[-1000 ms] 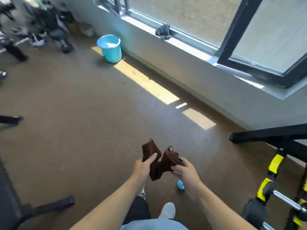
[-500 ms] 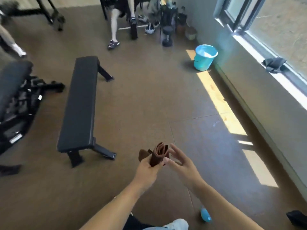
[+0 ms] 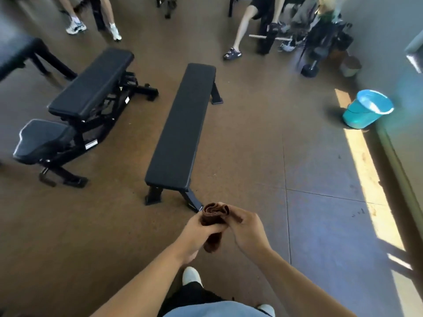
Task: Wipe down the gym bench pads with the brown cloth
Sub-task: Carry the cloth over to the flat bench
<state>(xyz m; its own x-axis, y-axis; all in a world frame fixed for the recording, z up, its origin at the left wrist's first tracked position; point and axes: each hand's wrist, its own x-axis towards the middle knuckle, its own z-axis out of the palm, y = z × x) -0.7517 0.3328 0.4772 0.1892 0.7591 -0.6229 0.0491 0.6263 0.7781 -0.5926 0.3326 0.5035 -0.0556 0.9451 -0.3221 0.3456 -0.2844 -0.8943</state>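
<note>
Both hands meet in front of the body, each gripping the folded brown cloth (image 3: 214, 221): the left hand (image 3: 199, 234) curls round its lower part, the right hand (image 3: 248, 229) pinches its upper edge. The cloth is held in the air above the floor (image 3: 251, 156), near the closer end of the flat bench (image 3: 183, 126). Left of that bench stands an adjustable bench (image 3: 91, 85) with a separate seat pad (image 3: 43, 138). A blue bucket (image 3: 366, 109) stands at the right beside a strip of sunlight. Other people's legs show at the top.
</note>
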